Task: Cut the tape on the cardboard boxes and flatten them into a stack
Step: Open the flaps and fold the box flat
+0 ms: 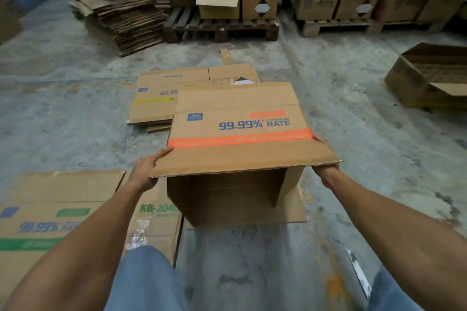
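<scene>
While both hands grip it, the orange-striped box gapes open.

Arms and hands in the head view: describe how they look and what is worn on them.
Both forearms are bare up to the frame edge, with no sleeves in view. The left hand and right hand are bare: no gloves, and no watch, band or ring shows on either. No markings show on the arms. Below them, light blue denim trousers cover the legs.
</scene>
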